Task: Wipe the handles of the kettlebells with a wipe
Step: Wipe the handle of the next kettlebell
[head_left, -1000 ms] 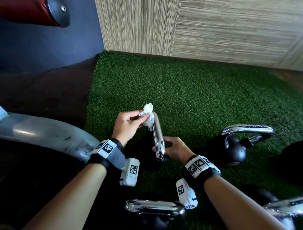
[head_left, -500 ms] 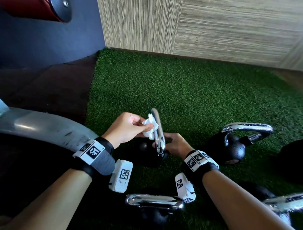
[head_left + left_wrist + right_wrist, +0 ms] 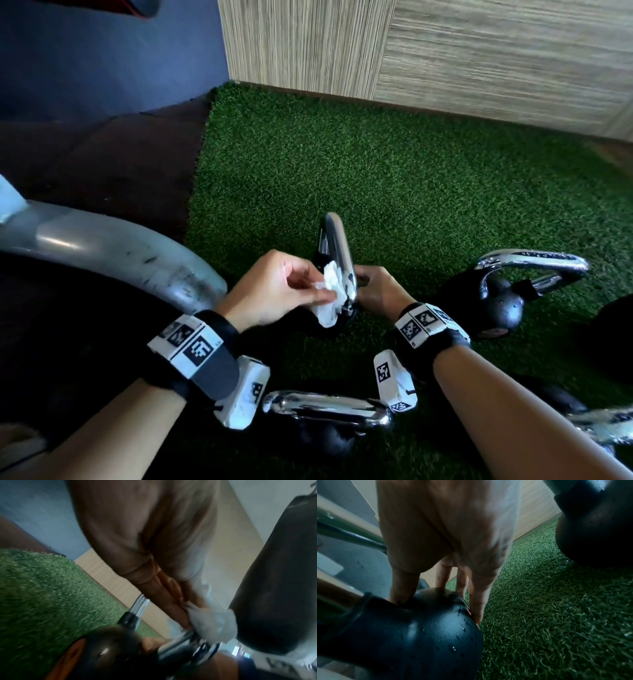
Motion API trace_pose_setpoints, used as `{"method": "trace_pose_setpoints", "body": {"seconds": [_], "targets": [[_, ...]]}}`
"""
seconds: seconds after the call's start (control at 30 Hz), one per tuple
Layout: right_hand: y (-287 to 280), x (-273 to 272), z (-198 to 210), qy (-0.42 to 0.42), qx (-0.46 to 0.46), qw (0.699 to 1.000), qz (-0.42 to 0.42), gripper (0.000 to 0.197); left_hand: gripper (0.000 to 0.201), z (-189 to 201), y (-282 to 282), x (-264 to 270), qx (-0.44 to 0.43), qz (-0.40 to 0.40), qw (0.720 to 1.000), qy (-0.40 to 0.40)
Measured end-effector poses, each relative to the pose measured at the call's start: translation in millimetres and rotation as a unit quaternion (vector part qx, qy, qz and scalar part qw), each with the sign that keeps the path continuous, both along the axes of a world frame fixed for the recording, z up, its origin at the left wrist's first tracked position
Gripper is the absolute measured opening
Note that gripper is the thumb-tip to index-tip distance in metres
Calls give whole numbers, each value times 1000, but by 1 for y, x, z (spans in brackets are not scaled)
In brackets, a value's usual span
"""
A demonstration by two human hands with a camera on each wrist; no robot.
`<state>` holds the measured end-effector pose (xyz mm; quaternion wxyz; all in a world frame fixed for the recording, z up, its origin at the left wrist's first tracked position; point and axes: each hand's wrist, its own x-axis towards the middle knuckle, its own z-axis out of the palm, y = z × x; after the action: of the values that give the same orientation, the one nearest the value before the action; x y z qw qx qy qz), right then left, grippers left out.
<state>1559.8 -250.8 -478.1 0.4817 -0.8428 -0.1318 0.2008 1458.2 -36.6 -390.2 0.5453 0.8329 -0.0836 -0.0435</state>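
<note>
Against the chrome handle point(image 3: 337, 253), a crumpled white wipe point(image 3: 330, 296).

The kettlebell handle point(image 3: 337, 253) is shiny silver metal, smooth like a mirror. The kettlebell ball point(image 3: 412, 639) is dark and matt, with tiny dents and a few wet drops on it. The wipe point(image 3: 330, 301) is white, soft and crumpled, maybe paper. The green turf point(image 3: 394, 192) looks rough and bristly. The wall point(image 3: 479, 51) has a streaky wood look. The grey curved bar point(image 3: 113, 250) is dull, scuffed metal.
</note>
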Motion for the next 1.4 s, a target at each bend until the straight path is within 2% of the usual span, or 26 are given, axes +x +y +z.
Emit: {"method": "trace_pose_setpoints", "body": {"seconds": [0.1,0.17,0.23,0.3,0.37,0.43,0.57,0.67,0.73,0.8,0.83,0.93,1.1,1.23,1.3,1.4], "targets": [[-1,-1,3,3,-12,1000,-4,44,13,-8,1,-9,51,-16,995,-85],[-2,-2,8,10,-15,1000,-4,32,8,-8,2,-13,87,-27,984,-151],[-2,-3,12,16,-14,1000,7,30,15,-14,2,-16,121,-52,969,-208],[0,-5,15,18,-8,1000,6,27,16,-28,1,-17,154,-65,960,-225],[0,-5,13,23,-3,1000,-6,23,11,-44,3,-17,165,-57,961,-212],[2,-7,11,23,-3,1000,-13,33,6,-52,4,-17,166,-46,967,-187],[2,-7,18,28,-26,999,4,45,16,-41,9,-15,111,30,989,-91],[-2,-7,47,16,-80,997,8,50,24,-28,21,-12,79,83,991,-71],[-3,-14,78,-41,-77,995,-53,52,23,-12,28,-9,30,96,994,-47],[0,-25,107,-114,-11,990,-85,44,14,6,32,-6,-38,92,995,-33],[3,-30,120,-111,52,990,-75,41,12,15,32,-4,-72,84,993,-30],[14,-51,152,-18,198,980,-1,44,24,35,27,-1,-141,72,987,-30],[18,-64,161,-29,242,970,21,46,42,44,11,2,-237,81,968,28],[21,-70,160,-80,256,963,-9,44,71,43,4,9,-298,125,943,80],[23,-72,159,-97,259,961,-16,42,71,43,3,13,-302,129,939,103],[27,-71,158,-135,225,964,-31,34,55,39,-2,18,-291,117,939,143]]}}
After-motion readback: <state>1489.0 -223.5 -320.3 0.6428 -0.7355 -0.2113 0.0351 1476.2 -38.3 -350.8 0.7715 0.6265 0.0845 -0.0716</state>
